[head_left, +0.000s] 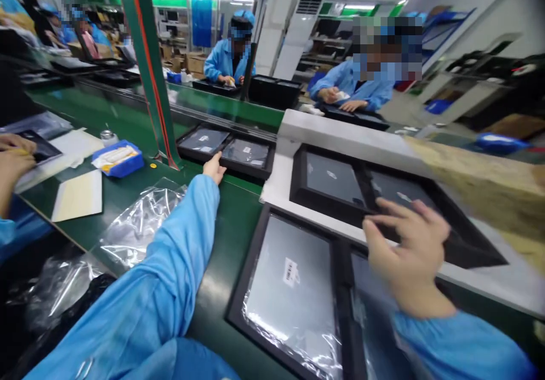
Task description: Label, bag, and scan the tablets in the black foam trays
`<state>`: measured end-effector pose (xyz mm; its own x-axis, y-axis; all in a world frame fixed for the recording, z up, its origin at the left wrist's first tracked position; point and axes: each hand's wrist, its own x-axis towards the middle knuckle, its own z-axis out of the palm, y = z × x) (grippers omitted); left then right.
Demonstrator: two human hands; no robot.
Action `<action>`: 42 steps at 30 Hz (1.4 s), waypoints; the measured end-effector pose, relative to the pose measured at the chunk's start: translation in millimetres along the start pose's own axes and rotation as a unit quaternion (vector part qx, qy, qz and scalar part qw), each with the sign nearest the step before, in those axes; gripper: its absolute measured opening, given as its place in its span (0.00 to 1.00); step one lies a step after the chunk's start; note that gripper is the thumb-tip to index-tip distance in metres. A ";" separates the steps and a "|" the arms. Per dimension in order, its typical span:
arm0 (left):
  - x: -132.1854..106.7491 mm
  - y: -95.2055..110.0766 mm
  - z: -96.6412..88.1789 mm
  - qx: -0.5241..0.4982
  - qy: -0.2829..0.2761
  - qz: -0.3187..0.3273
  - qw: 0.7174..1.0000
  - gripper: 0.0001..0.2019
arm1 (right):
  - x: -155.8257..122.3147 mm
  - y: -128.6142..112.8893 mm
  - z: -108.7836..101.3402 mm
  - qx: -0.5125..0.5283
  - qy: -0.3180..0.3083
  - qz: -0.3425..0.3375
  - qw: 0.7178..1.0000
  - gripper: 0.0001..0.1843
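My left hand (214, 168), in a blue sleeve, reaches far forward and touches the near edge of a black tray (225, 167) that carries two bagged dark panels on the green belt. Its fingers are curled on the rim, and I cannot see whether they grip it. My right hand (406, 252) hovers with fingers spread, blurred by motion, over the edge between two other black trays: a near one (336, 266) with bagged grey panels and a label, and a farther one (298, 181) on a white platform.
Crumpled clear plastic bags (138, 224) lie on the green bench at my left. A blue parts box (119, 159), paper sheets (79, 195) and another person's hands (12, 158) are at far left. A green post (149, 67) stands ahead. Co-workers in blue coats work across the line.
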<state>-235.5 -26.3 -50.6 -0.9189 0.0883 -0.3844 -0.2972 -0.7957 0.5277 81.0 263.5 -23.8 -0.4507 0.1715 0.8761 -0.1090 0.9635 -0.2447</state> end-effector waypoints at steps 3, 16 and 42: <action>2.4 -1.7 2.3 -0.005 -0.002 0.024 1.000 0.08 | -31.8 -77.9 -23.4 0.116 -0.188 0.090 0.971 0.12; -98.5 7.9 77.2 0.017 -0.180 0.036 0.983 0.06 | -118.6 -90.9 -176.4 -0.065 -0.129 0.176 0.974 0.14; -418.1 -67.7 -92.5 0.506 -0.407 -0.199 0.734 0.19 | -162.8 -66.4 -187.3 0.086 -0.025 0.523 0.848 0.35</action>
<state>192.8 -64.8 4.2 -0.4341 0.8500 -0.2985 -0.2457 0.2070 0.9470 327.6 210.2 -72.3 -0.4164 0.9005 0.1252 0.2472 0.2447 -0.9375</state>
